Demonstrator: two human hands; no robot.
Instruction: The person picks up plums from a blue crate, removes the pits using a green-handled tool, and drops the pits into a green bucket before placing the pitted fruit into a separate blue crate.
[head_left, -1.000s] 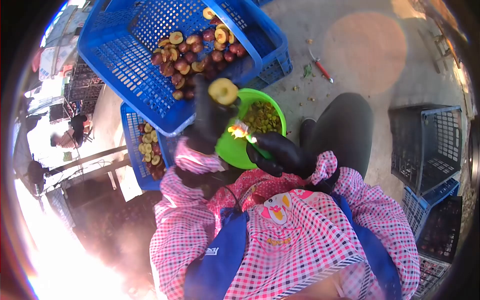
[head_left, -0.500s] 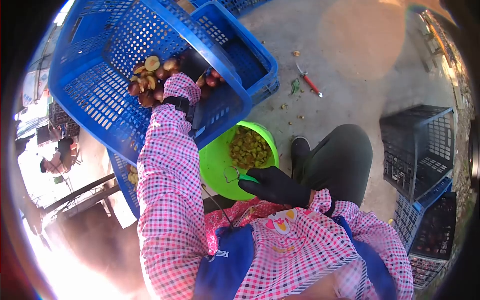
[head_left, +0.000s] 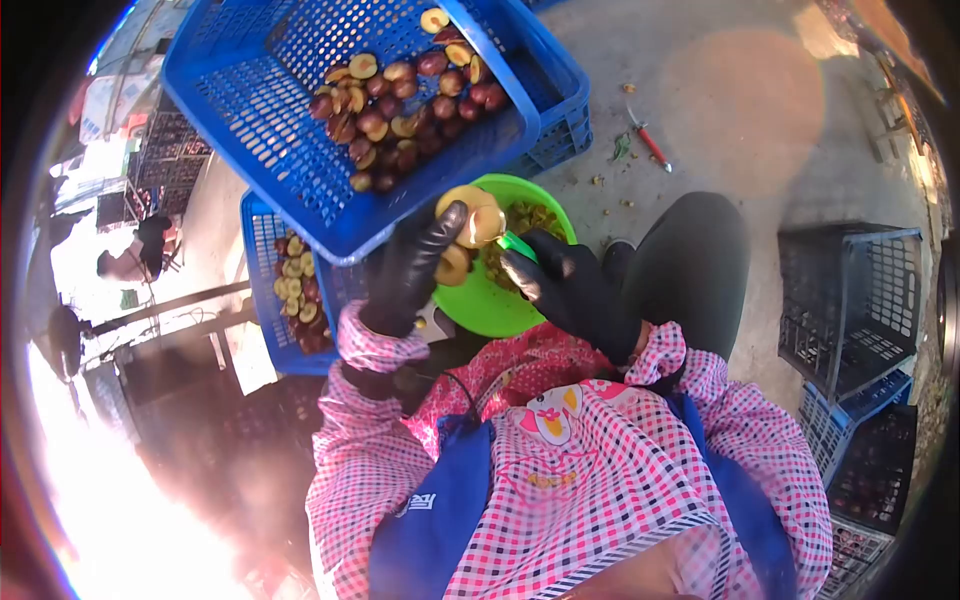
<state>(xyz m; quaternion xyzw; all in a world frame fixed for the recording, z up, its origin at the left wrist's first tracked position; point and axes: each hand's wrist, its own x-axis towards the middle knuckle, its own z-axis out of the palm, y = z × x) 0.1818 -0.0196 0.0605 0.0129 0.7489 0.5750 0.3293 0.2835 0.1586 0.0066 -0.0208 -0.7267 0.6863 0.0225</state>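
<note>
1. The left hand (head_left: 412, 262), in a black glove, has its grip curled closed around pale-fleshed fruit pieces (head_left: 466, 212), thumb pressed against them.
2. The right hand (head_left: 570, 285), also gloved, closes its grip on the green handle (head_left: 517, 246) of a small tool, whose tip meets the fruit.
3. The tool's long axis slants, its tip pointing up and left in the view, towards the left hand.
4. Fruit and tool are above the green bowl (head_left: 482, 312), beside the large blue basket (head_left: 300, 205).
</note>
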